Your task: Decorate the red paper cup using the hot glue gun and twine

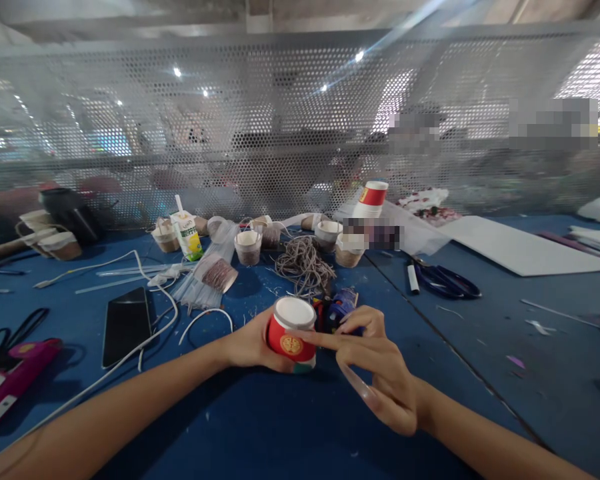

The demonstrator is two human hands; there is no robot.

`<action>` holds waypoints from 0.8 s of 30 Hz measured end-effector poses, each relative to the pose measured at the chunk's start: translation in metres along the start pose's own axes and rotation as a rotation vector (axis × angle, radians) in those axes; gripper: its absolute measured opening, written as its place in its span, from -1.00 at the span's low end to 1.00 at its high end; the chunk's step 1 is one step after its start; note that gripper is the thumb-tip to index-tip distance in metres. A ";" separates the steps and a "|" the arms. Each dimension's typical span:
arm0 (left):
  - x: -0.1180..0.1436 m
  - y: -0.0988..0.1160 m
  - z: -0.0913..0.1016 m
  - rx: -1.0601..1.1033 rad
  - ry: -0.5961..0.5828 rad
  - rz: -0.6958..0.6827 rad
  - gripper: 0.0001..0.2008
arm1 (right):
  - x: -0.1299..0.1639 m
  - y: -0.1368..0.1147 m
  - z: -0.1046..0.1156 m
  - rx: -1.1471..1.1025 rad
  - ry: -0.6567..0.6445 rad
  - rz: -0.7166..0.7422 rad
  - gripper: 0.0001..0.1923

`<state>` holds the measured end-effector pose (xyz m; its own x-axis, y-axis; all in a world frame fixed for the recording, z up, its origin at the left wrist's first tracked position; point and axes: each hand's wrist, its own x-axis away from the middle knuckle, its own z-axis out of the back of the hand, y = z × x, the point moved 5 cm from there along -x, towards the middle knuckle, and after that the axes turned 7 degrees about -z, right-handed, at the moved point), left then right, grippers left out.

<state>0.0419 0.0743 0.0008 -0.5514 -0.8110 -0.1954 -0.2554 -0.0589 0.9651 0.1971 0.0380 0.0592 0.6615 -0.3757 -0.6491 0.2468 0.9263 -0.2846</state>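
One red paper cup (283, 327) is showing a round gold emblem (291, 344) toward the camera. Its mouth is pointing up, long axis near vertical, over a blue desk (240, 413). The left hand (254, 343) is gripping its side, fingers wrapped around; the right hand (386, 367) is holding nothing, fingers loosely parted, index finger touching the front. Lettering on a drink carton (188, 236) is appearing too small to read.

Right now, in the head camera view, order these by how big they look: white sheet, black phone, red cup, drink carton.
Largest to smallest:
1. white sheet
2. red cup and black phone, too alike to rank
3. drink carton
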 end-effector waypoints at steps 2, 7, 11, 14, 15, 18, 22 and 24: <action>0.000 -0.002 0.002 0.004 0.019 0.023 -0.40 | 0.000 0.000 -0.001 -0.028 0.000 0.011 -0.89; 0.001 -0.001 0.003 0.028 0.014 -0.011 -0.46 | -0.002 0.006 0.000 -0.013 -0.033 -0.162 -0.86; 0.000 0.000 0.000 0.037 -0.016 -0.003 -0.51 | -0.001 0.006 0.003 0.012 -0.029 -0.170 -0.85; 0.000 0.001 0.000 0.025 0.012 0.000 -0.46 | 0.000 0.003 0.001 0.021 -0.053 -0.112 -0.85; 0.000 0.000 0.000 0.033 0.029 0.010 -0.43 | 0.000 0.003 0.000 0.020 -0.051 -0.090 -0.87; 0.000 -0.004 0.003 0.054 0.085 0.025 -0.36 | -0.001 -0.001 -0.003 0.016 -0.051 -0.041 -0.90; 0.000 -0.005 0.005 0.030 0.096 -0.022 -0.38 | -0.002 0.000 -0.004 0.067 -0.045 -0.120 -0.91; 0.000 -0.005 0.004 0.029 0.078 -0.031 -0.39 | -0.002 0.001 -0.003 0.089 -0.043 -0.152 -0.91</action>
<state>0.0396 0.0771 -0.0046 -0.4799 -0.8518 -0.2100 -0.2950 -0.0687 0.9530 0.1942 0.0392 0.0583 0.6408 -0.5118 -0.5723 0.4068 0.8585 -0.3123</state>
